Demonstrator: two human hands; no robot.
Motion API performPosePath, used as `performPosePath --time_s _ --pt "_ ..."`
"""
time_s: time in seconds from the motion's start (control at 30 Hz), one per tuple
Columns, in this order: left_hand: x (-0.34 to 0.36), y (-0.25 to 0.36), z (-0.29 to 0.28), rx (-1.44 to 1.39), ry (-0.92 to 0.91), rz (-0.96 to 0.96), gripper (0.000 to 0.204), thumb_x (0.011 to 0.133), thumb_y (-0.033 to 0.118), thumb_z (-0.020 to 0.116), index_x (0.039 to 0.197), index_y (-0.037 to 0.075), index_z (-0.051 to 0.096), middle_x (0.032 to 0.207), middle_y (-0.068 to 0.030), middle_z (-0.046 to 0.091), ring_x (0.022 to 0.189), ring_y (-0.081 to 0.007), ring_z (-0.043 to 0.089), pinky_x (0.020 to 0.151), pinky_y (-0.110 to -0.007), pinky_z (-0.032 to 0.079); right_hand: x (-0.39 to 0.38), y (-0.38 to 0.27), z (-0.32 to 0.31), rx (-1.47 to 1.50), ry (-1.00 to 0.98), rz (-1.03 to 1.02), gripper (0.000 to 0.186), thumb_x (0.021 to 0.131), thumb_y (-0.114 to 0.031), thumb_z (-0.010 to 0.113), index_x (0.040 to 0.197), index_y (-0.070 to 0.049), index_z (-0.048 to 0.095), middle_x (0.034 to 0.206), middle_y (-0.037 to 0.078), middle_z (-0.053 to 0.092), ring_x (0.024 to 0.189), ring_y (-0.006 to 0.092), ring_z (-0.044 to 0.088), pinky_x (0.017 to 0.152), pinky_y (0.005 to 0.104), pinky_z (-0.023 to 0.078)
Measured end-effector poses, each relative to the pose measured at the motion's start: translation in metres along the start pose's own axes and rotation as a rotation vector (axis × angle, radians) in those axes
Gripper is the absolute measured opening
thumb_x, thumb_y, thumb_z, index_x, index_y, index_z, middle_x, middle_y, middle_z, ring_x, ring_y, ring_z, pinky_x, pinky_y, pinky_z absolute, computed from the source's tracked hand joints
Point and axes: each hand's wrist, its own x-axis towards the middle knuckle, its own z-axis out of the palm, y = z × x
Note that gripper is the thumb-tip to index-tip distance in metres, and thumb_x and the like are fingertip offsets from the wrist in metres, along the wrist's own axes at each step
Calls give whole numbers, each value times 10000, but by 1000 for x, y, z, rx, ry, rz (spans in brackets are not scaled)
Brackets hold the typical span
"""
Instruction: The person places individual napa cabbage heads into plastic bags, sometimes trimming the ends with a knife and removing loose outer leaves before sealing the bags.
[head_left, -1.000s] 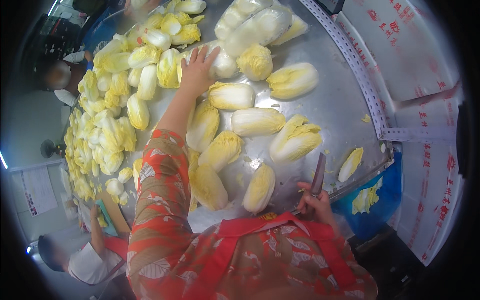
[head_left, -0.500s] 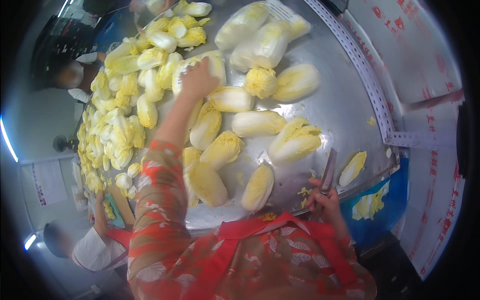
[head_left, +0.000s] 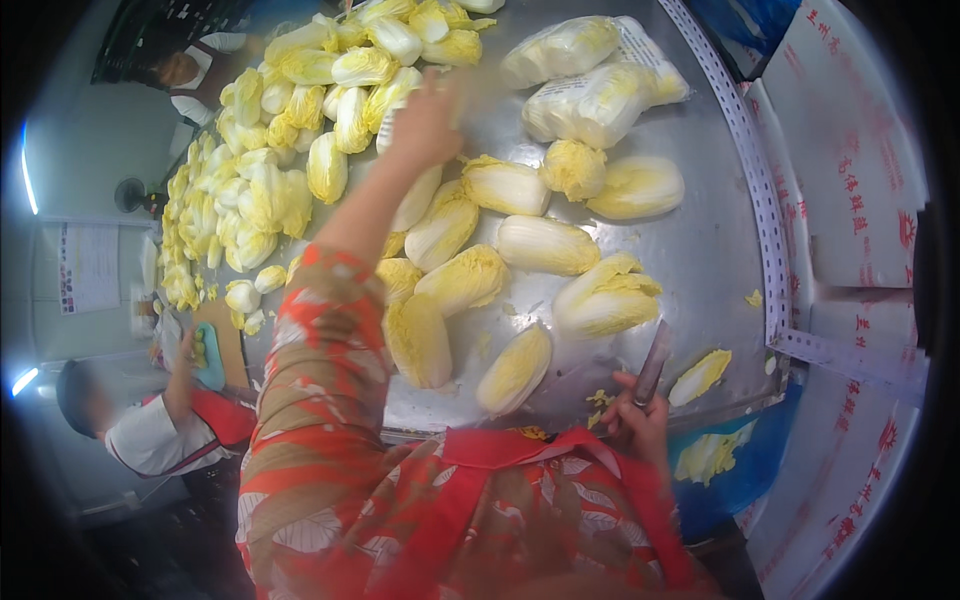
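Note:
At the far side of the steel table, my left hand (head_left: 428, 125) is closed over a bag of napa cabbage. Motion smears its fingertips, and the hand covers most of the bag; a printed white edge shows beside it. Low on the right, my right hand (head_left: 638, 415) grips a knife (head_left: 653, 362), its blade pointing up and away from me. Loose napa cabbages lie between my hands, among them a yellow-white head (head_left: 515, 370) near the front edge and a leafier one (head_left: 606, 296) beyond the knife. A single cabbage leaf (head_left: 700, 377) lies right of the blade.
A big heap of napa cabbages (head_left: 240, 205) fills the table's left side. Bagged cabbages (head_left: 600, 100) lie at the far right, by a perforated metal rail (head_left: 745, 150). A blue bin (head_left: 740, 470) with leaves stands at lower right. Co-workers (head_left: 160, 430) work at the left.
My left arm has reached farther away, with the bag under my hand shifting and blurring. My right hand still holds the knife. The whole view has turned slightly, moving the table contents rightward in the picture.

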Motion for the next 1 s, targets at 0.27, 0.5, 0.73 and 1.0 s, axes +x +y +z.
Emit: performPosePath --time_s 0.27,0.5,0.73,1.0 --pt "-69 -146 30 -628 570 -55 845 681 175 690 1424 96 295 1333 -204 415 1222 -352 420 1023 -413 344 13 -2 25 -51 -115 61 418 861 -93 567 1251 37 494 749 92 648 578 93 566 536 216 462" --pt "-98 -138 32 -755 541 -538 696 655 294 802 1198 19 465 1061 -131 587 944 -231 584 827 -360 471 14 -7 45 -212 -131 135 412 863 -88 558 1260 6 499 755 79 645 565 84 554 501 203 432" --pt "-140 -148 -7 -1476 759 -430 514 779 208 720 1179 -1 473 1032 -101 596 876 -176 598 740 -308 503 45 -42 100 -483 -172 35 364 885 -138 541 1228 -14 524 708 51 621 549 76 538 493 206 418" --pt "-206 -87 -70 -1707 818 -110 545 809 210 683 1248 11 429 1071 -77 575 942 -157 577 839 -307 478 63 -141 238 -904 -331 -574 322 892 -263 522 1024 20 602 640 141 591 548 208 590 557 329 458"
